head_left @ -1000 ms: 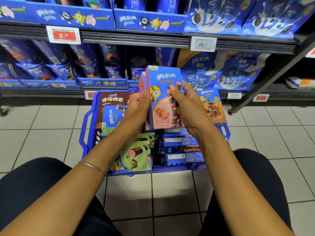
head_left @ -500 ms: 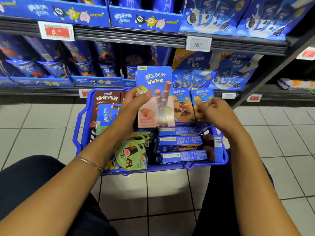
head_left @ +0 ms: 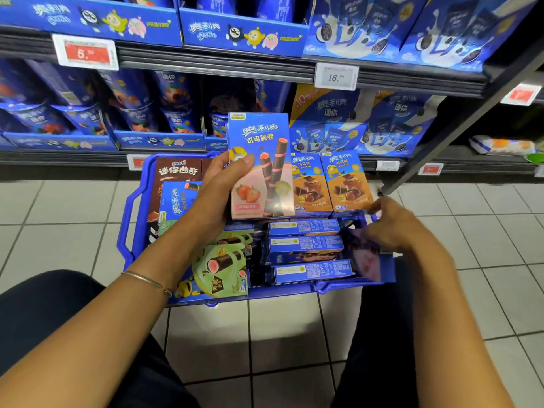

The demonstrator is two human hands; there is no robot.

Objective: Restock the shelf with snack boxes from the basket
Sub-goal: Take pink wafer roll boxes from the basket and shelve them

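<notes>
My left hand (head_left: 217, 198) grips a small stack of blue-and-pink strawberry wafer-roll boxes (head_left: 260, 172), held upright above the blue basket (head_left: 126, 231) on the floor. My right hand (head_left: 394, 228) hovers over the basket's right side with its fingers spread. It is blurred, just above a pink box (head_left: 365, 257) leaning on the right wall, and I see nothing gripped in it. Two orange chocolate-roll boxes (head_left: 344, 184) stand at the basket's far right. Green boxes (head_left: 223, 269) lie at the near left.
A brown cookie box (head_left: 176, 175) stands at the basket's far left, and blue boxes (head_left: 306, 245) lie on edge in the middle. The shelf (head_left: 206, 63) ahead holds blue snack cups and boxes, with a price tag (head_left: 336, 77) on its rail. My knees flank the tiled floor.
My right hand let go of the strawberry boxes and moved right and down to the basket's right side. My left hand now holds the stack alone, with its front turned toward me.
</notes>
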